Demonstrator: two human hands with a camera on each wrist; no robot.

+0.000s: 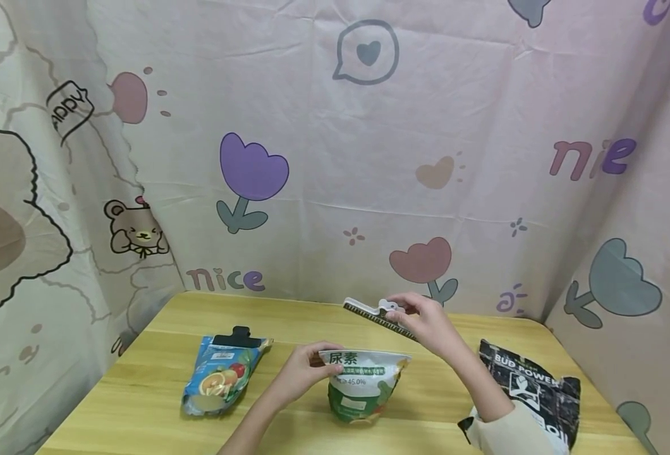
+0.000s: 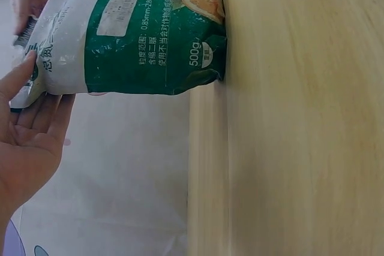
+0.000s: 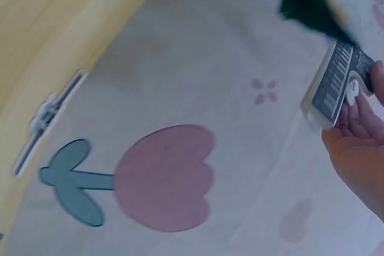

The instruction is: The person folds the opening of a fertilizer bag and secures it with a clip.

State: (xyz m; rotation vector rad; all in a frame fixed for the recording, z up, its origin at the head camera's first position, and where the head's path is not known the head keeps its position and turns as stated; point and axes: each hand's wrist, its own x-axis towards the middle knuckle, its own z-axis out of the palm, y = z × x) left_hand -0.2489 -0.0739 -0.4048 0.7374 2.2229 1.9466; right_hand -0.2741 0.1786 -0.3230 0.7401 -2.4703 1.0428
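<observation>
A green and white pouch (image 1: 363,395) stands upright on the table, with print and fruit pictures on it. My left hand (image 1: 303,373) pinches its top left corner between thumb and fingers; the left wrist view shows the thumb on the front of the pouch (image 2: 129,40). Just above and behind the pouch's top right, my right hand (image 1: 428,325) holds a long white and black bag clip (image 1: 369,314) by its middle handle. The clip's dark ridged strip (image 3: 333,85) shows in the right wrist view, close to the pouch's edge.
To the left lies a blue fruit pouch (image 1: 221,376) with a black clip (image 1: 237,338) across its top. A black bag (image 1: 531,392) lies at the right, partly behind my right sleeve. Another white clip (image 3: 48,121) rests near the table's edge by the printed curtain.
</observation>
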